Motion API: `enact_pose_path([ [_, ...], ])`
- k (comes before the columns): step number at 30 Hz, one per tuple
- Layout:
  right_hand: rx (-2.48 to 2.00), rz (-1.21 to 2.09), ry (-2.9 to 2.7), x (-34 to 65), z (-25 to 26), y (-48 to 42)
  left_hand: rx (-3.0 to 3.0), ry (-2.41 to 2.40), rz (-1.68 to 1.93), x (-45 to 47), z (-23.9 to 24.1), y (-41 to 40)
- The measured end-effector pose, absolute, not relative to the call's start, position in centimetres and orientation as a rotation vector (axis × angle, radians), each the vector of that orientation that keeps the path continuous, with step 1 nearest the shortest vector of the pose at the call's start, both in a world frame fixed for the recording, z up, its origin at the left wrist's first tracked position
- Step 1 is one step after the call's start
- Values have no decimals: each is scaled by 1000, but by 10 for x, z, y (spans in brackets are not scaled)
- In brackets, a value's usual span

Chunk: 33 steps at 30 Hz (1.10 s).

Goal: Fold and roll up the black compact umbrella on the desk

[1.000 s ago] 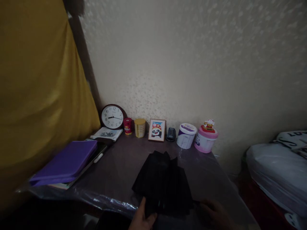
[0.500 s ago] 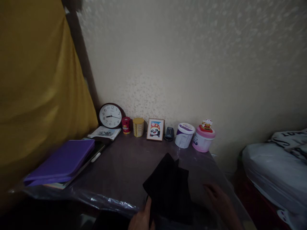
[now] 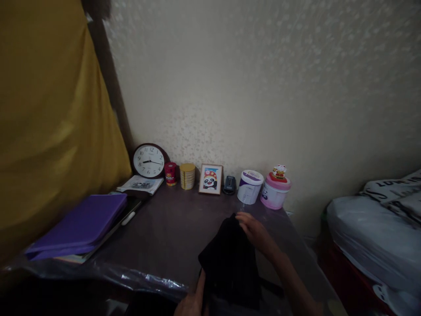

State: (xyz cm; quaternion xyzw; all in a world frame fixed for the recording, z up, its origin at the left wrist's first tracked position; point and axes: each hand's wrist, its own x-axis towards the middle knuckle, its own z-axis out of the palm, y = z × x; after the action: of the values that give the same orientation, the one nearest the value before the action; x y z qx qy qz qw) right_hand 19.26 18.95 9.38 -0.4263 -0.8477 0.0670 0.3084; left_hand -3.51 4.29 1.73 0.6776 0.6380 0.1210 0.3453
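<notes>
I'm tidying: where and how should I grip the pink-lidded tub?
Probably grip the pink-lidded tub by its round wall, from the front right: the lucky-cat figurine sits on its lid, and the purple-white tub stands close on the left.

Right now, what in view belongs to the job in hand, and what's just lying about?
In the job: black fabric item; left grip, at its lower left; right grip, at its top.

Lying about, untouched: purple folder; printed paper; clock; red can; yellow tin; panda picture; dark gadget; purple-white tub; pink-lidded tub; figurine.
</notes>
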Motion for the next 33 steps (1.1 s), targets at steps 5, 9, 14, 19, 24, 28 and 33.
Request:
enact_pose_path([
  [5,-1251,43,-2358,186,94,211,1701,1673,279,-32,16,43],
  [9,-1262,11,-2393,184,106,218,1685,1716,277,-29,12,43],
  [14,-1189,446,-2356,184,110,233,1703,1725,230,-28,11,42],
  [19,-1300,729,-2312,180,106,251,1701,1718,288,-29,6,40],
  [24,-1321,987,-2244,176,108,255,1635,1764,322,-26,-2,39],
  [28,-1347,1096,-2199,173,107,260,1608,1760,305,-24,1,38],
  [33,-1425,1061,-2193,156,100,268,1684,1748,238,-24,17,36],
])
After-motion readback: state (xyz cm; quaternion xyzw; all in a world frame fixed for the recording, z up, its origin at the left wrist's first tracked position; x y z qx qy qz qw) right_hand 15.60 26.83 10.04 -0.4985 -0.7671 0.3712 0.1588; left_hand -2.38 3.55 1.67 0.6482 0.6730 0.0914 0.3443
